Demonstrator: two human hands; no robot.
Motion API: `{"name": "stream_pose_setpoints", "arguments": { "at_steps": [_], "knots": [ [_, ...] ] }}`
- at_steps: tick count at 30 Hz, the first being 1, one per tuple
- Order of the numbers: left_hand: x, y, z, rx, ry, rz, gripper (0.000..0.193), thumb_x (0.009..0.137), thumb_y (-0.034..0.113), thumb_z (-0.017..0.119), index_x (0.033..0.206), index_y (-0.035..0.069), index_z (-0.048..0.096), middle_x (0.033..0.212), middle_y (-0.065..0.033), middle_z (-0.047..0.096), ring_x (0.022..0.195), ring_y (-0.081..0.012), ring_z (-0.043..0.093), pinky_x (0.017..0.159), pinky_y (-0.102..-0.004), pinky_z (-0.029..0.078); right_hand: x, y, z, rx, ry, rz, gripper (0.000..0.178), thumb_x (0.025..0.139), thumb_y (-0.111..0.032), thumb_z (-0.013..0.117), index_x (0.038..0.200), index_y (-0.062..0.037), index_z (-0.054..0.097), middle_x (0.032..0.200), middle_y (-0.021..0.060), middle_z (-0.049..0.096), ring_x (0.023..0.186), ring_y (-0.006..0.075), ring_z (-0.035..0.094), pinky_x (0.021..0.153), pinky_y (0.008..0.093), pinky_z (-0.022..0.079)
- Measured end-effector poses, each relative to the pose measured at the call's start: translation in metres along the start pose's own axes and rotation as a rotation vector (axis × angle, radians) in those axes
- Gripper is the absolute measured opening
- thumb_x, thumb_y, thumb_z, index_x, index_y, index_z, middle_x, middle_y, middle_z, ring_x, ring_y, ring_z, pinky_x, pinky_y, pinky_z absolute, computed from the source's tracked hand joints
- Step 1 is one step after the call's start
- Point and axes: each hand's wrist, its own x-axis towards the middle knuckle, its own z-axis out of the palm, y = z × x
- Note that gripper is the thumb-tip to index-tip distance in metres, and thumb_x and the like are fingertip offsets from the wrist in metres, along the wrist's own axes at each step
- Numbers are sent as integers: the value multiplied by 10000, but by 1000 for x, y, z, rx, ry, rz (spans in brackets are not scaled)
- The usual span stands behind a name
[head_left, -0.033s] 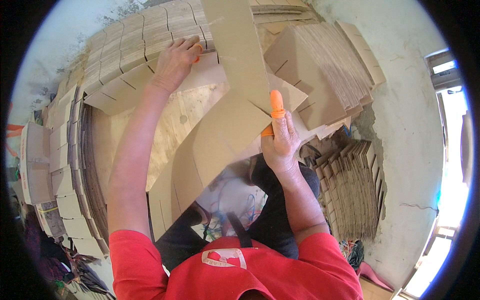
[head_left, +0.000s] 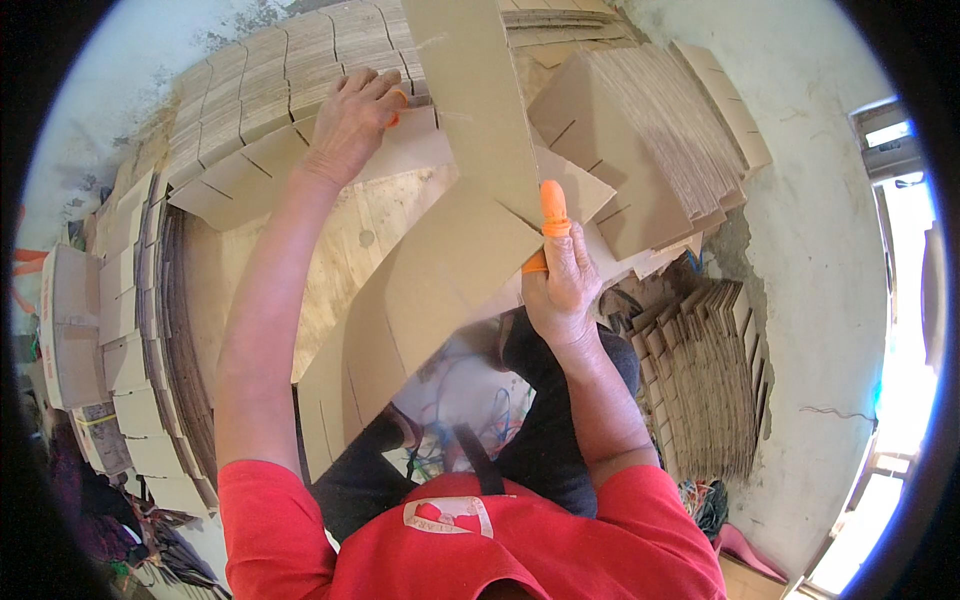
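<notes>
In the head view, a cardboard sheet (head_left: pixel 430 270) slants above the lap and the near edge of a plywood tabletop (head_left: pixel 365 215), its right corner at the right hand (head_left: pixel 562 285). That hand looks to be pinching the corner, with one orange finger cap (head_left: pixel 554 205) standing upright past the edge. The left hand (head_left: pixel 350 125) is well apart from it, fingers bent over the top edge of a slotted strip (head_left: pixel 235 180) in front of a stack of slotted dividers (head_left: pixel 310 60); whether its thumb closes on anything, I cannot tell. To handle the sheet well, I'd grip clear of the slit near that corner (a cut end is where board tears first), support the low end so it doesn't crease, and steer the slits past neighbouring edges without snagging. The sheet's long axis runs from lower left to upper right, the held corner pointing right. A tall cardboard panel (head_left: pixel 465 70) runs almost straight away from the person, tipped slightly left; whether it joins the sheet is unclear.
</notes>
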Motion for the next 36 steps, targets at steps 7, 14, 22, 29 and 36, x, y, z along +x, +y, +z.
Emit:
{"name": "stream_pose_setpoints", "arguments": {
  "at_steps": [7, 14, 22, 29, 36],
  "knots": [
    [0, 20, -11, -153, -190, -81, 132, 789, 68, 659, 894, 119, 597, 714, -47, 618, 786, -223, 601, 594, -371, 502, -4, 2, 2, 7, 0, 31, 707, 689, 171, 577, 1368, -17, 523, 1004, 150, 628, 725, 270, 642, 621, 314, 525],
    [5, 43, -33, -305, -105, -150, 131, 771, 70, 681, 859, 93, 587, 722, -74, 598, 740, -268, 597, 571, -392, 489, -9, 12, 1, 27, -56, -50, 747, 675, 119, 571, 1401, -27, 473, 1086, 169, 616, 762, 317, 641, 601, 383, 549],
    [19, 72, -86, -862, -312, -557, 316, 739, 192, 808, 934, 18, 631, 801, -128, 610, 731, -267, 602, 638, -338, 490, -31, 15, -4, -59, -95, 73, 693, 701, 114, 565, 1374, -42, 514, 1084, 166, 631, 797, 314, 662, 630, 375, 557],
    [19, -16, -5, 15, -478, -430, 602, 697, 320, 843, 1131, 25, 548, 1068, -146, 614, 1047, -284, 583, 883, -397, 459, -40, 9, -6, -14, -25, 87, 678, 669, 160, 581, 1318, -33, 580, 1079, 166, 642, 746, 279, 667, 622, 318, 536],
    [-19, -31, 47, 192, -285, -236, 287, 801, 102, 647, 1075, 85, 561, 1028, -88, 601, 1034, -273, 560, 871, -420, 449, -37, 13, -4, -10, -51, 73, 666, 666, 169, 584, 1301, -30, 595, 1074, 159, 647, 745, 273, 669, 631, 298, 534]
  ]
}}
